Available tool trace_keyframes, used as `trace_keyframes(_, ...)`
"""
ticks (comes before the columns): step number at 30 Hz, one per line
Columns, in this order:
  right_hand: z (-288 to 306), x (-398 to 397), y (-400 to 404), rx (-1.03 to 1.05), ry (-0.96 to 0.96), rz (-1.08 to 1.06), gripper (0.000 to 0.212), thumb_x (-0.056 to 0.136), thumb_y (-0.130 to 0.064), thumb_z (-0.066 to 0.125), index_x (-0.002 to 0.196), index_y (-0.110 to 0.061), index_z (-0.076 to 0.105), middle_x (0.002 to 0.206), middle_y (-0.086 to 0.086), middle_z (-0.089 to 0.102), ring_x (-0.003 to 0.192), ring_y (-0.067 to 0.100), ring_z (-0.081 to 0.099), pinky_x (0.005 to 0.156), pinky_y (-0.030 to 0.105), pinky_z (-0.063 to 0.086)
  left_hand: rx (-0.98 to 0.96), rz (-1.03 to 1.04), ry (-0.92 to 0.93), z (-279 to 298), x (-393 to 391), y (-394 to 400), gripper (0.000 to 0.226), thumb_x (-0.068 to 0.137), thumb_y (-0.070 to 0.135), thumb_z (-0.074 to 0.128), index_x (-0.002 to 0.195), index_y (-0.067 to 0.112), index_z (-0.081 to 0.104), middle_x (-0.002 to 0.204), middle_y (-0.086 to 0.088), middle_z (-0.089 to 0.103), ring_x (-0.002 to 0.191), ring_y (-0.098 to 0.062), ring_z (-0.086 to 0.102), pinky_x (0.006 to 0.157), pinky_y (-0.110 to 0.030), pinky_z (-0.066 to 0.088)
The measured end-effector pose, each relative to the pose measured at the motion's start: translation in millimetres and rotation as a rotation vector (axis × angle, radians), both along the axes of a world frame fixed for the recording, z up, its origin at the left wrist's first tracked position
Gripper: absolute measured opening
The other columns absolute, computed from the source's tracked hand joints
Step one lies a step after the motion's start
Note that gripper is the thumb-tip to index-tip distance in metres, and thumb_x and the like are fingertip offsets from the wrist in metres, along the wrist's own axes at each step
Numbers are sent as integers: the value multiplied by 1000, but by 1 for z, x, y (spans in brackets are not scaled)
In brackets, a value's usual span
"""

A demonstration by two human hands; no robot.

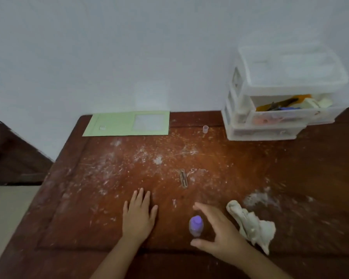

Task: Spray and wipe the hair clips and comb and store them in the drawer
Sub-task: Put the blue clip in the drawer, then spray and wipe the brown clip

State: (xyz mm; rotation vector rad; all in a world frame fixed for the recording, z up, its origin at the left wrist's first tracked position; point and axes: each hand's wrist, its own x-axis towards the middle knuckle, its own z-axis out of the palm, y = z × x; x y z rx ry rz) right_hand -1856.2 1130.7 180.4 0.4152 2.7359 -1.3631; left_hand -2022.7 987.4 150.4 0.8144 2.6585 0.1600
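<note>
A brown hair clip [183,178] lies on the wooden table [109,178] near its middle. Close to the front edge stands a small purple spray bottle [195,226]. My right hand [218,234] is spread around the bottle from the right, thumb and fingers apart and not closed on it. My left hand [138,215] rests flat on the table, left of the bottle. A crumpled white cloth [250,224] lies right of my right hand. At the back right is a white plastic drawer unit [280,93] whose middle drawer [286,117] is pulled out, with clips and other items inside.
A green folder [117,125] lies flat at the back of the table against the wall. A small clear cap [205,129] stands left of the drawer unit. The tabletop is scuffed with white marks. The table's left edge drops off to the floor.
</note>
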Motion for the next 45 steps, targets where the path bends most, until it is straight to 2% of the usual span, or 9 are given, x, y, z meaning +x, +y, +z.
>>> trace_keyframes(6, -24, -4, -19, -136, 131, -291, 56, 58, -60, 60, 107, -73, 36, 106, -41, 55, 106, -18, 46, 87, 2, 36, 10, 76, -13, -1, 0, 4, 52, 96, 41, 27, 144, 22, 17, 156, 2, 7, 144, -17, 1, 117, -39, 5)
trace_keyframes(9, -20, 3, -18, -195, 161, -425, 68, 45, -80, 61, 105, -75, 31, 108, -43, 50, 102, -15, 51, 83, -1, 36, 68, 105, -15, 7, 0, 20, 52, 95, 40, 34, 141, 20, 25, 155, -3, 14, 144, -20, 7, 118, -40, 11)
trace_keyframes(15, -4, 7, -4, -83, 204, -538, 75, 60, -28, 64, 99, -81, 28, 102, -49, 48, 97, -17, 51, 79, -1, 38, 202, 79, -133, 26, 6, 92, 50, 86, 44, 53, 126, 14, 43, 129, -7, 46, 122, -24, 41, 98, -35, 41)
trace_keyframes(19, -7, 17, 5, -132, 214, -619, 47, 64, -22, 68, 99, -51, 57, 96, -30, 63, 92, 0, 58, 77, 2, 42, 143, 53, -131, 25, 7, 123, 31, 90, 27, 51, 115, 10, 44, 121, -10, 51, 113, -26, 50, 90, -36, 44)
trace_keyframes(23, 0, 20, 17, -304, 188, -637, 69, 74, 11, 64, 117, -39, 45, 91, -11, 63, 73, -4, 61, 61, 0, 42, 84, -14, -71, 24, 5, 127, 24, 92, 11, 41, 115, 7, 44, 118, -13, 54, 107, -28, 54, 82, -34, 47)
trace_keyframes(26, 13, 22, 19, -305, 192, -595, 70, 78, 11, 60, 130, -25, 33, 101, 6, 66, 91, 26, 62, 63, -1, 41, 126, -16, -160, 31, 4, 122, 18, 93, 16, 41, 106, 7, 50, 105, -10, 61, 95, -25, 59, 75, -34, 47)
trace_keyframes(33, 37, 25, 13, -145, 327, -650, 74, 78, 6, 63, 126, -35, 23, 73, -8, 58, 59, -7, 57, 55, 3, 41, 686, 457, -1017, 71, 48, 63, 23, 93, 4, 41, 82, 17, 55, 76, -2, 55, 55, -9, 54, 44, -13, 42)
trace_keyframes(37, 33, 32, -5, -109, 279, -444, 64, 67, -24, 58, 120, -54, 39, 91, -42, 57, 71, -14, 56, 61, 3, 41, 868, 674, -1111, 71, 75, 28, 21, 85, -11, 49, 83, 7, 59, 76, -6, 60, 56, -11, 61, 46, -14, 50)
trace_keyframes(45, 20, 35, -33, -275, 176, -347, 53, 88, -15, 55, 116, -45, 21, 114, -34, 27, 95, -42, 23, 76, -10, 24, 1009, 732, -1055, 61, 105, 7, 38, 77, -24, 49, 83, 12, 60, 64, 1, 71, 70, -11, 64, 56, -11, 51)
